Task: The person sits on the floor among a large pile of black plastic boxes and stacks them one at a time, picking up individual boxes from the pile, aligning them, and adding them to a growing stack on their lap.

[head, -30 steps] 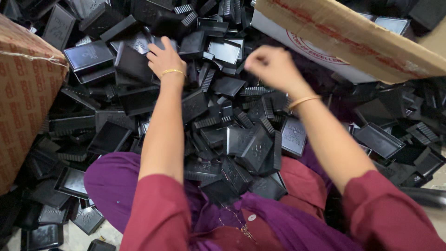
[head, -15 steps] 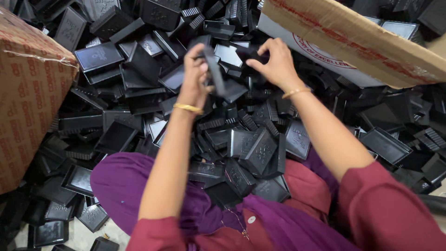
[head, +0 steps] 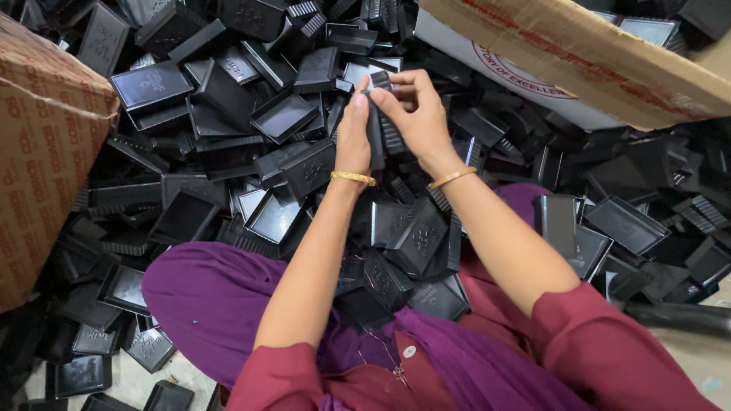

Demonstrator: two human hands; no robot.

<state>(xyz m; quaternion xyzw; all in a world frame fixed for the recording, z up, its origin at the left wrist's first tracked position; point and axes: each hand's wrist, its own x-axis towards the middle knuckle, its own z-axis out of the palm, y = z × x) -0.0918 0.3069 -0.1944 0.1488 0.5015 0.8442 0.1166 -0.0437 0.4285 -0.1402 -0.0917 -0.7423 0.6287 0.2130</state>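
- The step in hand looks like the fitting or checking of one black plastic moulded part [head: 378, 125], held upright in mid-air at upper centre of the frame, above the heap of black plastic trays [head: 228, 137] that fills the floor.
- The left hand [head: 352, 135] is clamped on the part's left side, palm turned inward, with a gold bangle [head: 352, 177] at the wrist.
- The right hand [head: 415, 114] is closed on its upper end from the right, thumb and fingertips [head: 378, 96] pinching the top edge; a second bangle [head: 451, 178] sits on that wrist.
- Both forearms rise from the lower frame and meet at the part, over a lap in purple cloth [head: 205, 297].
- A judgement only: the pinch at the top edge needs fine finger pressure while the left hand steadies.
- A brown cardboard box [head: 46, 152] stands at the left edge; a cardboard flap [head: 579, 53] crosses the upper right.
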